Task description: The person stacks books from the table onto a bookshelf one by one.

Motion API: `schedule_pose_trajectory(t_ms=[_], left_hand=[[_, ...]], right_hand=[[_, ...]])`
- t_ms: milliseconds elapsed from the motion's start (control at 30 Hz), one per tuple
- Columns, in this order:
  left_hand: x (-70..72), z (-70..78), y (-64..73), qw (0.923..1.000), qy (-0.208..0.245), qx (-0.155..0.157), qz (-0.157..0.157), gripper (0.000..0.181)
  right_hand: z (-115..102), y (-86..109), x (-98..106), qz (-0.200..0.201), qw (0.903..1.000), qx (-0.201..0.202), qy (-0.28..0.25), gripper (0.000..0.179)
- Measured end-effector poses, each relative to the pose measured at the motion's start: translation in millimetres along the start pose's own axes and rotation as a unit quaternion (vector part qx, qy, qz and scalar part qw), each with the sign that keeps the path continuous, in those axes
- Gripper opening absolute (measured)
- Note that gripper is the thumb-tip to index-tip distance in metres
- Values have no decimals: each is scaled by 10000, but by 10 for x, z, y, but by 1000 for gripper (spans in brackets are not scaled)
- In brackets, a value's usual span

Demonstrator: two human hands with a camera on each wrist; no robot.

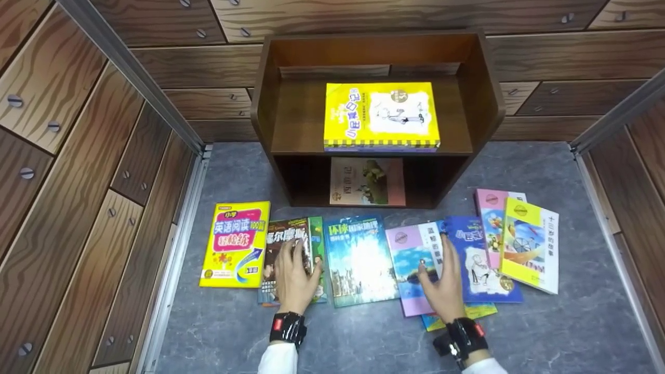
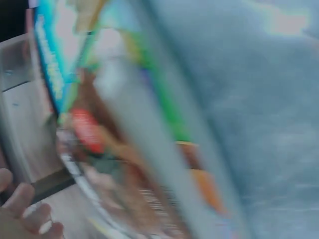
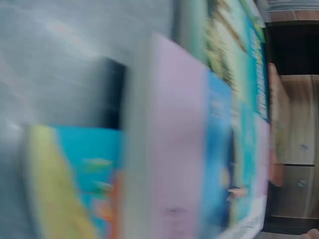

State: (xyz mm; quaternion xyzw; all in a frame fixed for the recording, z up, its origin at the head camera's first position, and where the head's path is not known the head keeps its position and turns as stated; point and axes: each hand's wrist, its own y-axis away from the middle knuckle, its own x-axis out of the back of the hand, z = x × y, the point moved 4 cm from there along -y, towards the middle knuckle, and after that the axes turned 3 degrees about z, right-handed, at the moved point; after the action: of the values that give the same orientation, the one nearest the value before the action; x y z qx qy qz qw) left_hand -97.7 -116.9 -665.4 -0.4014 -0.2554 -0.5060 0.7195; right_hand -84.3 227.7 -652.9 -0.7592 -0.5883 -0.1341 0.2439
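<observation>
In the head view my left hand (image 1: pixel 296 278) is over a dark brown book (image 1: pixel 269 272), fingers extended and thumb spread toward a green book (image 1: pixel 317 240) at its right side. My right hand (image 1: pixel 446 283) lies over a pink-and-blue book (image 1: pixel 408 262), fingers fairly straight, with the thumb out to the left. That hand also overlaps the left edge of a dark blue cartoon book (image 1: pixel 480 254). A teal magazine (image 1: pixel 358 265) with glare on its cover lies between the hands. Motion blurs both wrist views; left fingers (image 2: pixel 22 206) show at a corner beside the brown book (image 2: pixel 109 174).
A brown wooden shelf (image 1: pixel 262 98) stands behind the row, with a yellow book (image 1: pixel 382 114) on top and a picture-covered book (image 1: pixel 366 182) below. A yellow-and-pink workbook (image 1: pixel 236 244) lies far left. Pink (image 1: pixel 493 205) and yellow-white (image 1: pixel 535 249) books overlap at right. Wood-patterned walls surround the grey floor.
</observation>
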Motion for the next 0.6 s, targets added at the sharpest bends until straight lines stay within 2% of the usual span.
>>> schedule_pose_trajectory(t_ms=[100, 267, 433, 600], left_hand=[[-68, -111, 78, 9982, -411, 382, -229, 73], [-179, -231, 161, 9887, -909, 916, -760, 85], [-256, -257, 174, 9820, -1188, 1056, -1024, 85], [-254, -225, 83, 9762, -1409, 1160, -1175, 84]], right_hand=[[72, 113, -40, -132, 9997, -226, 20, 91], [100, 221, -95, -244, 9990, -365, 31, 89], [103, 247, -109, -271, 9990, -344, 42, 89], [104, 278, -138, -366, 9985, -417, 15, 90]])
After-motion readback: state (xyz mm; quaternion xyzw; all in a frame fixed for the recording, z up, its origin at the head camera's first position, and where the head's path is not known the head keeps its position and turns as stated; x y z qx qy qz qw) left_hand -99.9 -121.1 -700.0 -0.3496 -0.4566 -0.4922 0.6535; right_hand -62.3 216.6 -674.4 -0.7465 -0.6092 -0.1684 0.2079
